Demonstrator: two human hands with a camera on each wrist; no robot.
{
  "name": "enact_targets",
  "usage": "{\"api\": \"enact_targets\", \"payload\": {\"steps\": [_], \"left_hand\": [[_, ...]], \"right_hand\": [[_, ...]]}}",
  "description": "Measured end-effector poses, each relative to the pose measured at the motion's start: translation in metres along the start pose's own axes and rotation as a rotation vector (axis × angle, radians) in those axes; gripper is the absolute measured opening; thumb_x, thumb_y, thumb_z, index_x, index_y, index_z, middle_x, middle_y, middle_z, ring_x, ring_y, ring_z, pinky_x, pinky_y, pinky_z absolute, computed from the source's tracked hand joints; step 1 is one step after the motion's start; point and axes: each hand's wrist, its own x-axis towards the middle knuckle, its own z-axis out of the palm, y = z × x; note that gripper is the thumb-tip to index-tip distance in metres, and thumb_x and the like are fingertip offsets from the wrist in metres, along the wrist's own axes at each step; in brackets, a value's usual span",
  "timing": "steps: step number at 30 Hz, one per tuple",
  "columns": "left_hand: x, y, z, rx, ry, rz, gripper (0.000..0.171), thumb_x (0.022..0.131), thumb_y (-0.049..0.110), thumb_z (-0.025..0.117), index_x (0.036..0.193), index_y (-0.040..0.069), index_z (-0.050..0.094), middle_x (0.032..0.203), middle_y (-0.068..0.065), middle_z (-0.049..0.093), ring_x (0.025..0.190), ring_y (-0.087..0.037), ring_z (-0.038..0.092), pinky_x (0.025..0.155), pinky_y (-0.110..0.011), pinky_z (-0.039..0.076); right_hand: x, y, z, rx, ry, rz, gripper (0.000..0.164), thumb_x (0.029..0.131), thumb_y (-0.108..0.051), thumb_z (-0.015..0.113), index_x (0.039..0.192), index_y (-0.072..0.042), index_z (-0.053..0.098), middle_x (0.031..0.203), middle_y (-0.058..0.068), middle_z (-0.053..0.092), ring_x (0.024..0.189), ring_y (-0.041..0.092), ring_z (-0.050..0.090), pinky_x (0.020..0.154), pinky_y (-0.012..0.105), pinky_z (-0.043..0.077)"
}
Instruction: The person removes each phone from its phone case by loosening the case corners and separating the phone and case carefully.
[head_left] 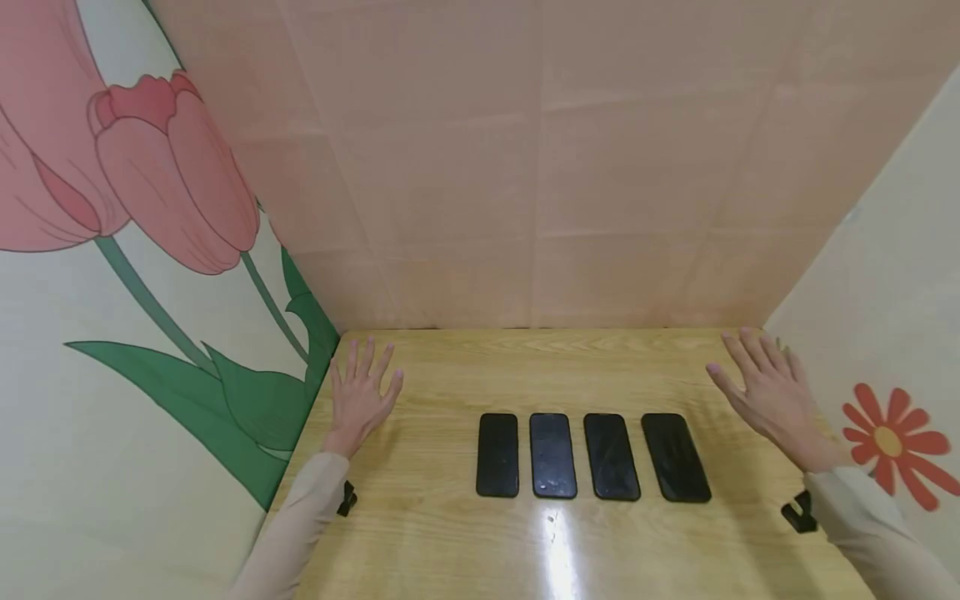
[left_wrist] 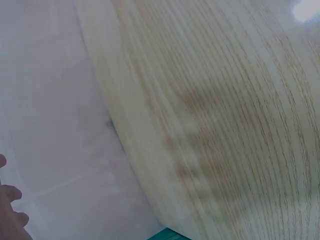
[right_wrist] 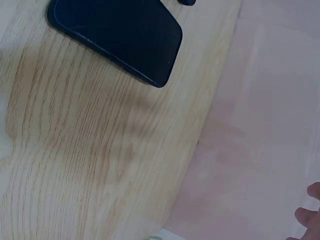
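Note:
Several dark smartphones lie side by side on the wooden table in the head view: a leftmost phone (head_left: 497, 455), a bluish-dark phone (head_left: 552, 456), a third phone (head_left: 612, 457) and a rightmost phone (head_left: 676, 457). Well left of that row, my left hand (head_left: 362, 397) is held with fingers spread, holding nothing. My right hand (head_left: 772, 400), also spread and holding nothing, is to the right of the rightmost phone. One black phone (right_wrist: 120, 35) shows large in the right wrist view. Only fingertips (left_wrist: 11, 192) of the left hand enter the left wrist view.
The wooden table (head_left: 420, 533) ends at a pinkish back wall (head_left: 525, 167). On the left stands a panel with painted tulips (head_left: 172, 175); on the right, a pale panel carries a red flower (head_left: 888, 442). A bright light reflection lies on the tabletop before the phones.

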Motion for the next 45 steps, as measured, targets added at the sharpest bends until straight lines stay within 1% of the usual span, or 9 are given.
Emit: {"api": "enact_targets", "payload": {"steps": [5, 10, 15, 22, 26, 30, 35, 39, 45], "left_hand": [[-0.001, 0.000, 0.000, 0.002, -0.032, -0.014, 0.063, 0.102, 0.059, 0.029, 0.155, 0.024, 0.034, 0.163, -0.009, 0.016, 0.150, -0.024, -0.010, 0.113, -0.062, -0.008], [-0.003, 0.000, 0.002, 0.002, -0.023, -0.014, 0.063, 0.102, 0.059, 0.029, 0.155, 0.025, 0.033, 0.162, -0.011, 0.020, 0.150, -0.028, -0.004, 0.113, -0.062, -0.007], [-0.004, 0.001, 0.003, -0.014, -0.023, -0.021, 0.063, 0.102, 0.059, 0.029, 0.156, 0.027, 0.030, 0.163, -0.009, 0.017, 0.150, -0.028, -0.003, 0.114, -0.062, -0.003], [-0.007, 0.001, 0.006, -0.024, -0.010, -0.021, 0.062, 0.102, 0.059, 0.029, 0.156, 0.027, 0.032, 0.162, -0.010, 0.019, 0.150, -0.031, 0.001, 0.113, -0.065, 0.003], [-0.009, 0.002, 0.009, -0.024, -0.031, -0.036, 0.061, 0.103, 0.057, 0.029, 0.156, 0.028, 0.029, 0.163, -0.009, 0.016, 0.150, -0.029, -0.001, 0.113, -0.065, 0.005], [-0.012, 0.003, 0.011, -0.045, -0.045, -0.041, 0.061, 0.103, 0.056, 0.031, 0.156, 0.026, 0.030, 0.163, -0.009, 0.014, 0.150, -0.030, -0.001, 0.113, -0.065, 0.006], [-0.016, 0.003, 0.015, -0.070, -0.043, -0.042, 0.063, 0.103, 0.057, 0.030, 0.155, 0.022, 0.034, 0.164, -0.009, 0.013, 0.150, -0.032, 0.001, 0.113, -0.064, 0.007], [-0.019, 0.003, 0.018, -0.081, -0.041, -0.047, 0.063, 0.103, 0.057, 0.030, 0.154, 0.022, 0.035, 0.163, -0.009, 0.014, 0.149, -0.035, 0.005, 0.113, -0.065, 0.010], [-0.023, 0.004, 0.022, -0.088, -0.073, -0.063, 0.063, 0.103, 0.058, 0.028, 0.156, 0.024, 0.032, 0.164, -0.009, 0.013, 0.149, -0.036, 0.006, 0.113, -0.064, 0.010]], "right_hand": [[0.001, -0.004, 0.002, -0.001, -0.005, -0.004, 0.070, 0.104, -0.047, 0.043, 0.159, -0.017, 0.014, 0.164, 0.012, 0.004, 0.149, 0.036, -0.005, 0.113, 0.059, -0.012], [0.002, -0.007, 0.005, -0.007, -0.016, -0.004, 0.070, 0.104, -0.048, 0.041, 0.160, -0.017, 0.012, 0.164, 0.010, 0.002, 0.148, 0.039, -0.002, 0.113, 0.060, -0.011], [0.001, -0.011, 0.009, -0.004, 0.003, -0.022, 0.070, 0.103, -0.047, 0.044, 0.158, -0.011, 0.019, 0.163, 0.015, 0.009, 0.147, 0.042, 0.004, 0.114, 0.060, -0.007], [0.001, -0.019, 0.014, 0.027, 0.004, -0.026, 0.069, 0.103, -0.046, 0.045, 0.158, -0.013, 0.019, 0.161, 0.021, 0.016, 0.147, 0.043, 0.005, 0.114, 0.059, -0.008], [0.000, -0.025, 0.019, 0.038, 0.002, -0.037, 0.069, 0.103, -0.045, 0.046, 0.158, -0.011, 0.021, 0.158, 0.024, 0.022, 0.147, 0.042, 0.006, 0.115, 0.058, -0.006], [-0.003, -0.028, 0.023, 0.059, 0.014, -0.047, 0.069, 0.102, -0.044, 0.049, 0.158, -0.012, 0.022, 0.158, 0.025, 0.024, 0.147, 0.041, 0.007, 0.116, 0.057, -0.004], [-0.007, -0.032, 0.030, 0.063, 0.029, -0.054, 0.068, 0.102, -0.044, 0.049, 0.157, -0.012, 0.025, 0.158, 0.023, 0.025, 0.146, 0.042, 0.012, 0.116, 0.056, -0.003], [-0.008, -0.040, 0.037, 0.077, 0.033, -0.068, 0.067, 0.101, -0.043, 0.052, 0.156, -0.012, 0.029, 0.157, 0.022, 0.027, 0.145, 0.043, 0.017, 0.117, 0.056, 0.000], [-0.011, -0.059, 0.050, 0.085, 0.035, -0.094, 0.067, 0.100, -0.046, 0.052, 0.155, -0.011, 0.033, 0.156, 0.022, 0.031, 0.142, 0.045, 0.025, 0.117, 0.057, 0.005]]}}
